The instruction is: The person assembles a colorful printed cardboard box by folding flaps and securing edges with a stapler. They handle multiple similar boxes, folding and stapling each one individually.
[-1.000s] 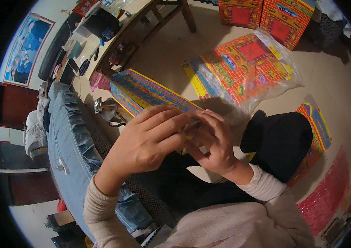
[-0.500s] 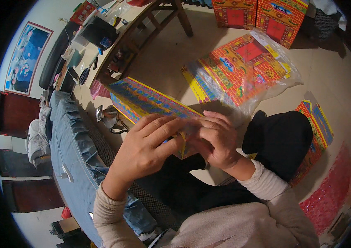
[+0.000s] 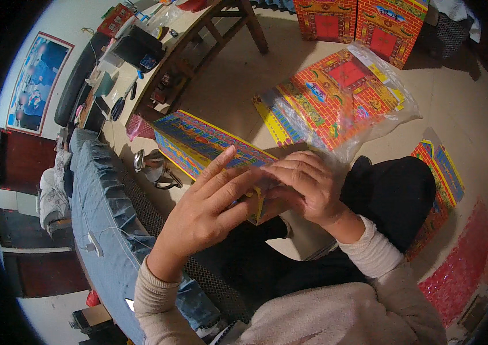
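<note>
A long folded cardboard piece (image 3: 209,135), printed in blue and red with yellow edges, slants from upper left down to my hands. My left hand (image 3: 201,215) is closed on its near corner, thumb and fingers pinching the edge, with one finger raised. My right hand (image 3: 307,187) is closed on the same corner from the right, its fingertips meeting those of my left hand. Just what the fingertips press is hidden. Below the hands, a small part of the cardboard's corner (image 3: 259,210) shows.
Brick-patterned cardboard sheets (image 3: 324,98) in a clear plastic bag lie on the floor ahead. Two printed cardboard boxes (image 3: 392,34) stand at the back. Another flat piece (image 3: 442,178) lies right of my knee (image 3: 393,190). A metal kettle (image 3: 155,167) stands left, beside a blue-covered sofa (image 3: 106,241).
One finger of my left hand has lifted off the cardboard. My right hand has shifted slightly right and its fingers have curled inward. The cardboard has barely moved.
</note>
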The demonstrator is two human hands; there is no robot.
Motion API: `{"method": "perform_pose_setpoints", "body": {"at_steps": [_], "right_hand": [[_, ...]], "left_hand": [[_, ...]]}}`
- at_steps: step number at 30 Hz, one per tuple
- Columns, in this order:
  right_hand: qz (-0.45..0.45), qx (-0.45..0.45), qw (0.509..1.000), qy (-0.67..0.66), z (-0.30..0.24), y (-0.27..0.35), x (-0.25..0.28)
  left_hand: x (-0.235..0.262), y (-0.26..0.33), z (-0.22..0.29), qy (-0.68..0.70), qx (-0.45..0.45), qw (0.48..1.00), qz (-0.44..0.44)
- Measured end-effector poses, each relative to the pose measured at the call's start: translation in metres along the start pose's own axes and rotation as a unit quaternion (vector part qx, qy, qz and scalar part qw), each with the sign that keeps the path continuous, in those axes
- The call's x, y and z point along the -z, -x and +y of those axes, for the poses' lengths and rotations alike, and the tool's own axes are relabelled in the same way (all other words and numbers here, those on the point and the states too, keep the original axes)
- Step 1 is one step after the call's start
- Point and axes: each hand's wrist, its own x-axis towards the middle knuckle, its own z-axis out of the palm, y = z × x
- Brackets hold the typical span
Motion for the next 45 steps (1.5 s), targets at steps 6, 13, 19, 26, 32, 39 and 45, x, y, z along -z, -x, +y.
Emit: {"method": "perform_pose_setpoints", "body": {"at_steps": [6,13,19,26,32,39,45], "right_hand": [[0.007,0.03,0.999,0.039,-0.004,-0.004,-0.002],[0.027,0.048,0.996,0.072,0.001,-0.004,0.0],[0.042,0.057,0.995,0.064,0.003,-0.003,-0.003],[0.042,0.039,0.997,0.058,0.003,-0.002,-0.002],[0.038,0.042,0.996,0.063,0.002,-0.003,-0.001],[0.033,0.05,0.997,0.045,0.002,-0.003,-0.002],[0.026,0.037,0.997,0.057,-0.003,-0.004,-0.002]], "left_hand": [[0.001,0.001,0.001,-0.002,0.005,1.0,-0.003],[-0.002,0.003,-0.002,-0.049,-0.005,0.999,0.011],[-0.011,0.004,-0.01,-0.037,-0.012,0.997,0.07],[-0.024,0.003,-0.021,0.017,0.0,0.994,0.106],[-0.019,-0.004,-0.022,0.031,0.059,0.994,0.084],[-0.021,-0.005,-0.028,0.045,0.051,0.994,0.09],[-0.023,-0.007,-0.028,0.051,0.072,0.992,0.092]]}}
